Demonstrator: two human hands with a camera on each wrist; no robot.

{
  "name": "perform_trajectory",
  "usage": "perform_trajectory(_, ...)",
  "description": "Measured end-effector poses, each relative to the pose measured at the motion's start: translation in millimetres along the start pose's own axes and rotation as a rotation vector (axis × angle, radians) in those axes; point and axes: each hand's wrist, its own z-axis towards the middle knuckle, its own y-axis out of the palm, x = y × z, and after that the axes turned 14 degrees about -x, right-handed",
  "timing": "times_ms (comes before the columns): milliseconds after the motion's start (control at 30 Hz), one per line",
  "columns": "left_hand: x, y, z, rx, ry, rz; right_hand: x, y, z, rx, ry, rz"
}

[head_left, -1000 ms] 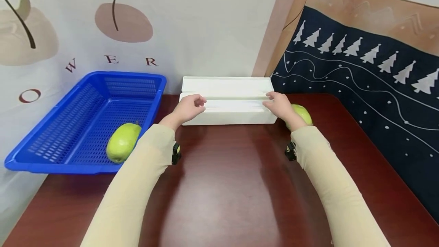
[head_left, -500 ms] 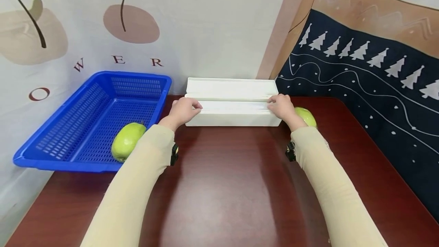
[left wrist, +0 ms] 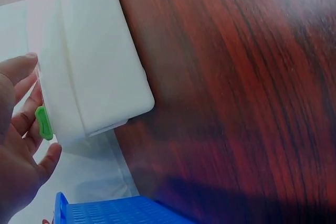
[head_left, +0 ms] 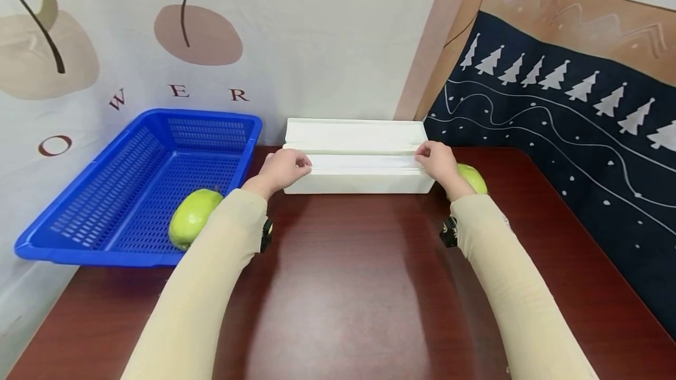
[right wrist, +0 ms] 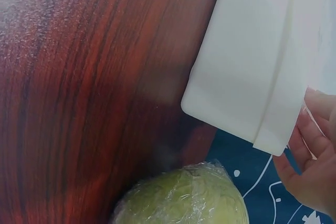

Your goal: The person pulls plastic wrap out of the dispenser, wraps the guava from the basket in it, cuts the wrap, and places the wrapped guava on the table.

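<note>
A white cling film dispenser (head_left: pixel 359 182) stands at the back of the table with its lid (head_left: pixel 356 133) raised. Clear film (head_left: pixel 364 162) shows as a shiny strip along its opening. My left hand (head_left: pixel 281 169) is at the dispenser's left end, thumb and fingertip pinching the film's edge. At the right end, my right hand (head_left: pixel 439 162) pinches the film likewise. A green slider (left wrist: pixel 43 123) sits on the dispenser's edge beside the left fingers in the left wrist view. Behind my right wrist lies a green fruit (right wrist: pixel 184 198), wrapped in clear film, partly hidden in the head view.
A blue plastic basket (head_left: pixel 137 260) stands to the left, with another green oval fruit (head_left: pixel 194 216) in it. Patterned cloths, one pale (head_left: pixel 327 46) and one dark with trees (head_left: pixel 554 128), hang behind and to the right. The table (head_left: pixel 343 286) is dark red wood.
My left fingers have come together at the dispenser's left end and moved slightly outward. The right thumb and fingertip have closed together and shifted slightly. The dispenser stays in place.
</note>
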Motion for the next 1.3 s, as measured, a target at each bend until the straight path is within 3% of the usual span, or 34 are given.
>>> perform_trajectory(233, 4.7, -4.0, 0.7, 0.015, -0.024, -0.051, -0.5, -0.7, 1.7, -0.029, -0.014, -0.018)
perform_trajectory(433, 9.8, -4.3, 3.6, 0.032, -0.040, 0.017, -1.9, 0.8, 2.0, 0.003, 0.022, 0.031)
perform_trajectory(633, 12.9, -5.0, 4.6, 0.094, -0.063, 0.044, -1.8, 3.1, 4.4, 0.005, 0.061, -0.028)
perform_trajectory(833, 11.9, -4.4, 10.3, 0.146, -0.080, 0.033, -1.3, 4.0, 6.9, 0.015, 0.012, -0.124)
perform_trajectory(1000, 5.9, -7.4, 9.9, 0.185, -0.132, 0.029, -3.1, 5.0, 5.8, 0.078, 0.003, -0.064)
perform_trajectory(1100, 1.1, -10.2, 7.6, 0.160, -0.166, 0.059, -3.1, 6.5, 3.9, 0.102, 0.029, -0.041)
perform_trajectory(1300, -6.6, -13.2, 4.1, 0.115, -0.188, 0.034, -2.6, 3.6, 3.9, 0.053, 0.098, 0.068)
